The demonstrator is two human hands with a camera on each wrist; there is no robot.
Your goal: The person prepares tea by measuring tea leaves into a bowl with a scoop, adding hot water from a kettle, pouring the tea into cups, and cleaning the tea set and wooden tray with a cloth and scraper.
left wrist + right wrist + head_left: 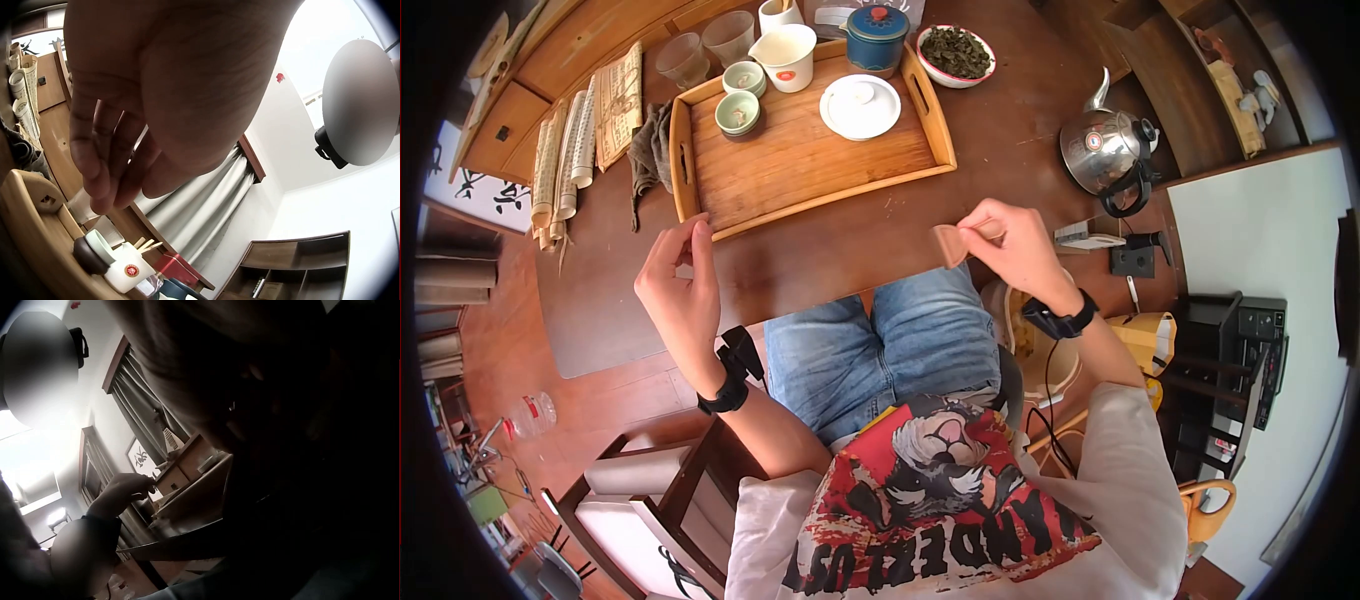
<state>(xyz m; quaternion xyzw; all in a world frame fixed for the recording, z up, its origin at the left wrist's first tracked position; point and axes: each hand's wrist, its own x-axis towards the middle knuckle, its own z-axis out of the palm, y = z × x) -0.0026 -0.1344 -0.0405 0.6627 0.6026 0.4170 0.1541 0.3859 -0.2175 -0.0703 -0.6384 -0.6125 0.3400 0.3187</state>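
Observation:
Between thumb and fingers, my right hand [1012, 250] pinches a small brown scoop-like piece [948, 246] with a flared end, above the table's front edge. My left hand [682, 275] is by the front left corner of a wooden tray [800, 208]. Its fingers are loosely bent with nothing between them, as the left wrist view of the hand [144, 112] also shows. On the tray are a white gaiwan lid or lidded dish [860, 106], a white pitcher [785, 58], pale green cups [738, 112] and a blue canister [875, 40]. The right wrist view is too dark to show the held piece.
A bowl of dark tea leaves [956, 55] stands right of the tray. Farther right is a steel kettle [1092, 150]. Left of the tray lie a dark cloth [650, 150] and bamboo scrolls [617, 105]. Clear glasses [684, 62] stand behind its left corner.

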